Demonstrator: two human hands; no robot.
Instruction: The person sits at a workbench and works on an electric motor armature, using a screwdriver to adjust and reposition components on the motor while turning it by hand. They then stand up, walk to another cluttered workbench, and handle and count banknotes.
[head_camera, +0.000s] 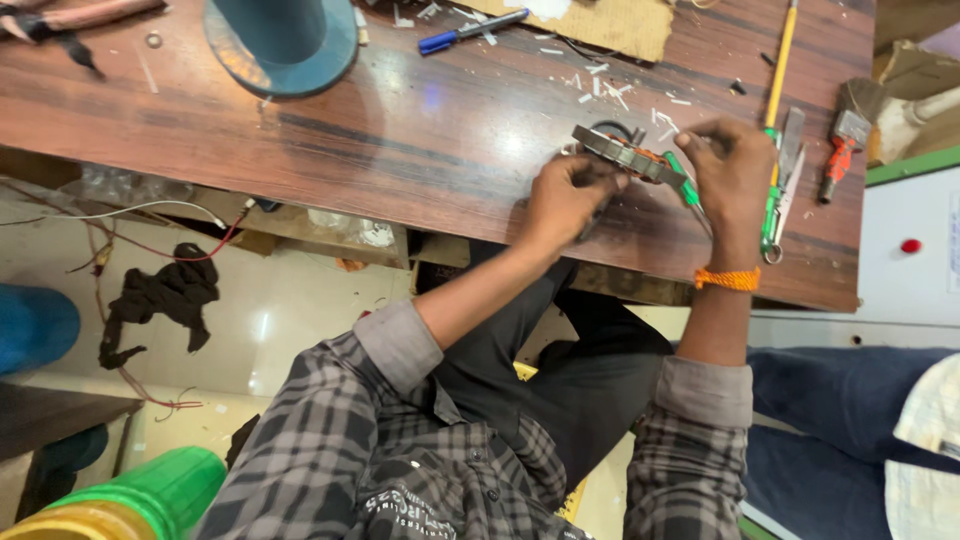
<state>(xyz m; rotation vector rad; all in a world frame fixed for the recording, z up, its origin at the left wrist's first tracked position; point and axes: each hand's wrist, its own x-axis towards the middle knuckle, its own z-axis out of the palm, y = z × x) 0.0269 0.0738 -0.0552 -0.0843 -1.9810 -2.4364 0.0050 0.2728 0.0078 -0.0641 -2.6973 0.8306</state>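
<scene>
A round metal stator core (622, 152) with copper windings is tilted on edge above the brown wooden table (430, 130). My left hand (568, 195) grips its lower left rim. My right hand (732, 170), with an orange thread band at the wrist, holds a green-handled tool (683, 185) whose tip sits against the core's right side.
A teal round base (283, 45) stands at the back left, a blue pen (470, 30) and cardboard (590, 20) behind. A yellow-handled tool (780, 60), pliers (775, 200) and a red-handled brush (842, 150) lie at the right. White scraps litter the tabletop. A person in blue sits at the right.
</scene>
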